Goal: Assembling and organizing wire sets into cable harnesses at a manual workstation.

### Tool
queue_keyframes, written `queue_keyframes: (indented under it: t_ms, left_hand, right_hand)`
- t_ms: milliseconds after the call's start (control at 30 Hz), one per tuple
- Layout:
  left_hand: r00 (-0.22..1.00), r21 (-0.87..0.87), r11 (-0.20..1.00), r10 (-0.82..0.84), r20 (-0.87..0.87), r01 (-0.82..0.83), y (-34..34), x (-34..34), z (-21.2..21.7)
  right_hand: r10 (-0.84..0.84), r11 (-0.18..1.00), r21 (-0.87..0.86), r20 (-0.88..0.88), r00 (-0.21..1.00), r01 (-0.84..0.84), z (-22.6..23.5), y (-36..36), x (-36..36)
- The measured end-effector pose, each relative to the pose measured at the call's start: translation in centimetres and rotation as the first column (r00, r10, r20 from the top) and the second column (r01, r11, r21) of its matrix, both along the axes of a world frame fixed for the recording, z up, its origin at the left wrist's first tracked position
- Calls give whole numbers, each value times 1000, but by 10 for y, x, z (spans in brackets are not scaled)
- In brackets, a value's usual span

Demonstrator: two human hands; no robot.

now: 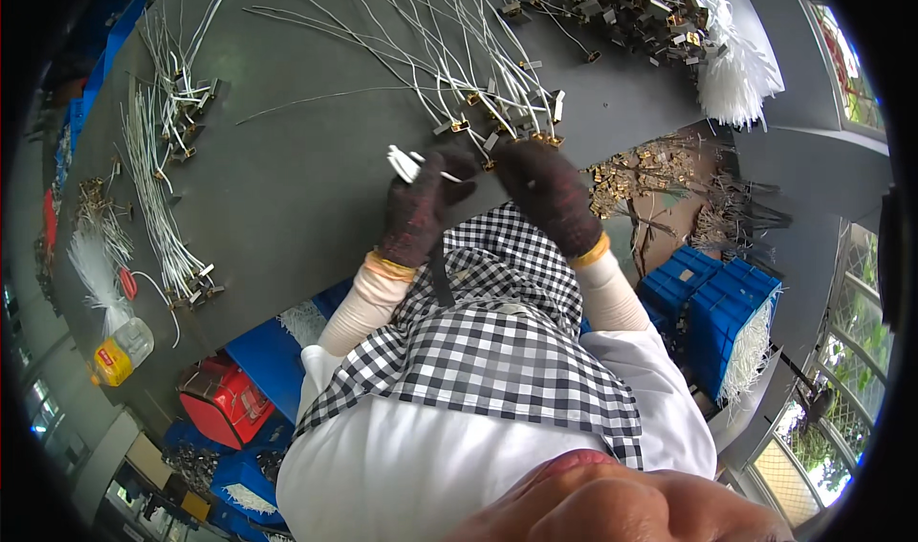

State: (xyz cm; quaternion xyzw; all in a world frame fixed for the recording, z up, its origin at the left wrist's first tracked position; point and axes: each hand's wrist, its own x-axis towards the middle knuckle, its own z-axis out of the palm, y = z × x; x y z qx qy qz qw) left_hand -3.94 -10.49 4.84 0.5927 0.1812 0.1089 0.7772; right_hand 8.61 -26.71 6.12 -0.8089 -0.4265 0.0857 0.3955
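Observation:
My left hand [417,207], in a dark glove, is closed around several short white tubes [403,165] that stick out past the thumb side. My right hand [547,196], gloved the same way, is just to its right at the table's near edge. Its fingers are bent together beside the metal ends of the wires; what lies between them is hidden. Directly beyond both hands spreads a loose bunch of white wires [421,64], their brass-coloured and grey end pieces [521,111] turned toward me. One small brass end piece [490,165] shows between the two hands.
More white wires [153,198] lie in bundles on the left of the grey table [287,169]. A big pile of wires with metal ends [631,16] is at the far right. Brass parts [650,174] and blue crates [712,298] stand right; a bottle [122,353] is left.

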Motion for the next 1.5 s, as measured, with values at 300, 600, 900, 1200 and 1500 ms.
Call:
queue_keyframes:
  t_ms: [300,600,900,1200,1500]
  left_hand:
    - [916,-51,946,295,-271,-320,58,19,-31]
    - [898,-1,935,340,-278,-355,73,78,-35]
    - [976,467,883,142,-164,-50,115,147,-18]
    - [933,178,931,342,-112,-320,121,84,-51]
    - [920,-42,957,262,-291,-286,100,96,-43]
  right_hand:
    - [-394,914,-43,149,907,404,-24,-25,96]
    - [-422,906,-104,-174,890,409,-46,-14,141]
    - [-329,944,-129,-358,874,303,-64,-12,162]
    - [-263,965,-84,-286,922,249,-60,8,172]
    - [-183,981,-153,-532,827,119,-50,42,181]
